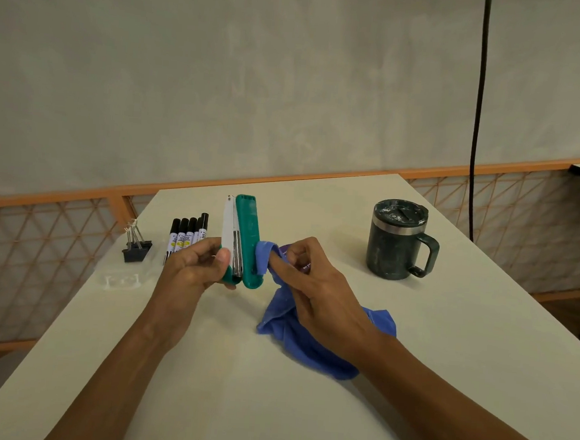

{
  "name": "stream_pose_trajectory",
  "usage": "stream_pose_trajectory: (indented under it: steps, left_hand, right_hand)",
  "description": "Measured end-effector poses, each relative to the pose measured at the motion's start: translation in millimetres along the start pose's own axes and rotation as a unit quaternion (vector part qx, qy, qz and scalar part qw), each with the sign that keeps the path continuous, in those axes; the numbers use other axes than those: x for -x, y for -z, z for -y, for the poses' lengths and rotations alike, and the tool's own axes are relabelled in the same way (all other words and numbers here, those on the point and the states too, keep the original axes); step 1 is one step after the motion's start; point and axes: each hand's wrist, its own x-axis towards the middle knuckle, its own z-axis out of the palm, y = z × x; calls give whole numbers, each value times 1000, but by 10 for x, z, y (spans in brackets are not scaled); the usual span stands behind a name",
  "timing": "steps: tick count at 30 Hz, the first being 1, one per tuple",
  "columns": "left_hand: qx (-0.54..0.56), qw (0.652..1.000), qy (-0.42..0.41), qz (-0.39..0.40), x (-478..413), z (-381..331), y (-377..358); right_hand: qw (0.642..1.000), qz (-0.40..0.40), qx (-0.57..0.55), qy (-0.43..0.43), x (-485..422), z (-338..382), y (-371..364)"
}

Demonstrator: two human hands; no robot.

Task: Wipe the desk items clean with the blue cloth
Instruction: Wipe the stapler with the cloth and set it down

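1. So, the left hand [196, 264] is gripping the lower end of the stapler [246, 237], fingers curled round it and thumb lying across the front; the stapler is green, hinged open and standing roughly upright above the desk [268, 407], just in front of the person.
2. The right hand [315, 283] is pinching the blue cloth [307, 344]; a fold of it is sitting over the index finger and touching the stapler's green right side, near the bottom.
3. The rest of the cloth is hanging down and bunching on the desk under the right wrist.
4. Black markers [186, 236] are lying side by side behind the left hand; a few black binder clips [136, 243] are sitting just to the left of them.
5. A dark green lidded mug [400, 241] is standing well off to the right, handle pointing right.
6. A black cable [476, 130] is hanging down in front of the wall behind the mug.
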Motion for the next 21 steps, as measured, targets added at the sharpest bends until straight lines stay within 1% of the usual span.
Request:
stream_pose_trajectory:
  steps: [2,4,5,7,9,12,14,15,17,18,19,20,21]
  left_hand:
    - [-11,999,7,31,22,-3,-24]
    - [-19,998,5,66,44,7,-57]
    - [-20,997,7,79,44,8,-79]
    - [-15,997,18,78,43,-5,-114]
    - [6,998,30,61,42,-29,-125]
    - [50,997,31,50,13,-33,-63]
    - [51,997,31,54,-1,-28,-42]
    - [45,997,30,51,-2,-23,-45]
    - [29,998,26,55,20,-40,-69]
    - [18,998,22,58,27,-47,-85]
    - [4,998,16,59,28,-43,-89]
    - [-9,998,9,61,19,-19,-80]
    - [-18,998,7,62,16,-24,-80]
  right_hand:
    - [1000,-11,-6,-10,-54,36,33]
    - [999,-28,11,-13,-114,60,86]
    - [999,-25,13,-17,-133,61,120]
    - [999,-2,2,-34,-154,95,174]
    - [1000,26,-7,-6,-122,116,202]
    - [996,41,49,54,-102,74,195]
    - [998,60,17,14,-124,90,215]
    - [998,58,-17,-9,-142,116,236]
    - [996,22,-55,-61,-170,107,247]
    - [996,7,-50,-77,-181,91,247]
    - [993,3,-68,-97,-206,97,241]
    - [991,12,-75,-108,-219,115,244]
    - [993,21,-63,-99,-231,123,246]
